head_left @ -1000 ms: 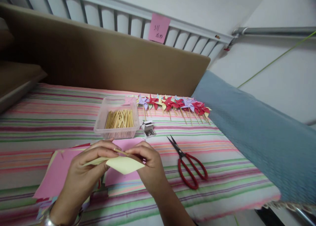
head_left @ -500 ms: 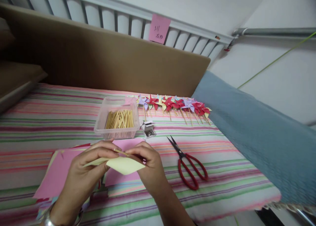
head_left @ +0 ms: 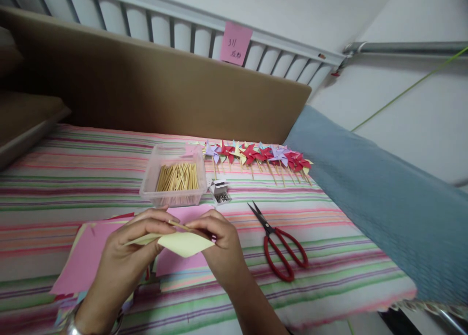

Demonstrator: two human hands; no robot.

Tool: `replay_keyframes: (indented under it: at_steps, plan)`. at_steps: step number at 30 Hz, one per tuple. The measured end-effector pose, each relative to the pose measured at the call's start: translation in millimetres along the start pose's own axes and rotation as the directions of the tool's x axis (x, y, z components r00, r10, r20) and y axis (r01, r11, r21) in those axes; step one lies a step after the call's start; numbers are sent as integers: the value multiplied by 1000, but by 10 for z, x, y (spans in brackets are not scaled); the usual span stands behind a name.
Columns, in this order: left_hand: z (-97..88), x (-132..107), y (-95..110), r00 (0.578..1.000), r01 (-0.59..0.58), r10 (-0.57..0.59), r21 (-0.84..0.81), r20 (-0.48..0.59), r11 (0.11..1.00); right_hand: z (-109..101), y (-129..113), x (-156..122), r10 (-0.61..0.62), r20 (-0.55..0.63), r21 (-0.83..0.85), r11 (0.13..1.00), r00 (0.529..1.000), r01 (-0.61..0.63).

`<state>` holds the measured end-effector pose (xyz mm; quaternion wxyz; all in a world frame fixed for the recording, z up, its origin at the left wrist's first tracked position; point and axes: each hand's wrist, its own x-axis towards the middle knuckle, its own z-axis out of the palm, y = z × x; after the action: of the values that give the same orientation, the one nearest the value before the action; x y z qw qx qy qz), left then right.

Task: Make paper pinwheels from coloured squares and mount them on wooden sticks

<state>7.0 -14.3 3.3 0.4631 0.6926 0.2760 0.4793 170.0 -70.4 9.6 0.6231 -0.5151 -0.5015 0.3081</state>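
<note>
A pale yellow paper pinwheel (head_left: 185, 245) is between my hands, above a stack of pink paper. My left hand (head_left: 141, 237) is closed on its left side. My right hand (head_left: 215, 232) pinches at a thin wooden stick (head_left: 179, 225) that runs along the far side of the paper; my fingers hide its right end. Beyond my hands stand a clear plastic box (head_left: 146, 188) of wooden sticks (head_left: 178, 177) and a small box of metal pins (head_left: 221, 197). Scissors with red handles (head_left: 280, 252) lie to the right, blades slightly apart.
Finished pinwheels (head_left: 252, 154) on sticks lie in a row at the back. Pink paper sheets (head_left: 86, 257) are piled at the left, more pink paper (head_left: 179, 264) beneath my hands. A cardboard panel (head_left: 164, 91) stands behind the striped cloth (head_left: 329, 257); blue fabric (head_left: 365, 179) borders the right.
The near right edge of the yellow paper has shifted very slightly. Both hands keep almost the same place and grip.
</note>
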Motion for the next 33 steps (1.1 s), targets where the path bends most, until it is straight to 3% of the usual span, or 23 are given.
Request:
replay_keyframes:
  at_steps: [14, 24, 30, 33]
  plan:
    - [5, -28, -75, 1000, -26, 26, -61, 6, 998, -3, -4, -22, 1, 2, -22, 1000, 1000, 0]
    - [11, -24, -76, 1000, 3, -3, -64, -3, 998, -2, -24, -27, 16, -1, -12, 1000, 1000, -16]
    - [5, -47, -108, 993, 77, -83, -69, -84, 995, 5, -14, -18, 49, -9, -21, 999, 999, -49]
    - [7, -48, -96, 993, 83, -89, -85, -75, 993, 4, 0, -19, 58, 8, -10, 998, 998, -58]
